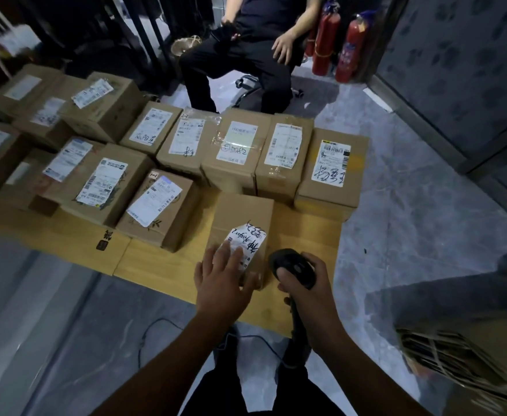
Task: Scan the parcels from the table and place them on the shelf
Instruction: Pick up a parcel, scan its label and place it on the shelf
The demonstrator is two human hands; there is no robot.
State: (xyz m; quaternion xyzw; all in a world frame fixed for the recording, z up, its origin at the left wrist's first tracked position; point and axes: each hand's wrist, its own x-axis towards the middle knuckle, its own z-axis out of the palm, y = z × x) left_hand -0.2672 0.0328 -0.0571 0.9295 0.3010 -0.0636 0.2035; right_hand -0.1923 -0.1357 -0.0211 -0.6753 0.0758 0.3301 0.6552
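A brown cardboard parcel (241, 216) with a white handwritten label stands at the near edge of the low wooden table (168, 259). My left hand (220, 280) lies on its near top, fingers spread over the label and thumb at the box's near corner. Just right of the parcel, my right hand (309, 291) grips a black handheld barcode scanner (294, 267), head towards the parcel, its cable trailing down to the floor. Several more labelled cardboard parcels (237, 148) fill the table behind and to the left.
A person in dark clothes sits on a wheeled chair (252, 88) beyond the table. Two red fire extinguishers (351, 49) stand at the back right by a grey wall. Bundled flat cardboard (456, 364) lies at the right.
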